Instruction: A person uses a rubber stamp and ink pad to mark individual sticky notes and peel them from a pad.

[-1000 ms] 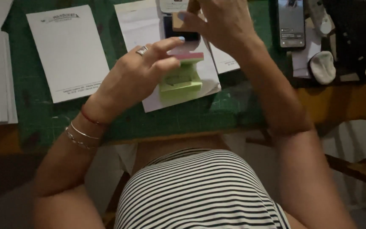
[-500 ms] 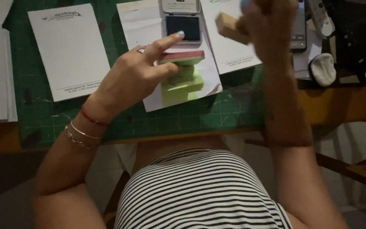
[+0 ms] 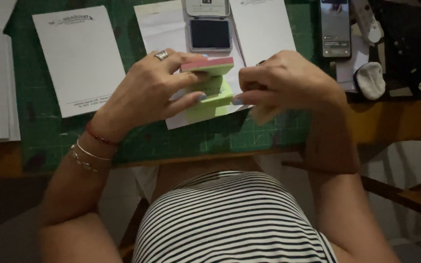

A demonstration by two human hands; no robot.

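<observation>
— Two hands busy?
— Yes. The left hand point(image 3: 154, 90) grips a sticky-note pad point(image 3: 210, 87) above the green mat point(image 3: 230, 139); the right hand point(image 3: 281, 83) is closed on a wooden stamp point(image 3: 264, 114) just beside it.

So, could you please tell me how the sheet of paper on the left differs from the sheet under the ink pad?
The left sheet lies fully in view and bare on the green mat; the middle sheet is partly covered by the ink pad, the sticky notes and the left hand. The left sheet is tilted; the middle one lies straighter. Both are white.
</observation>
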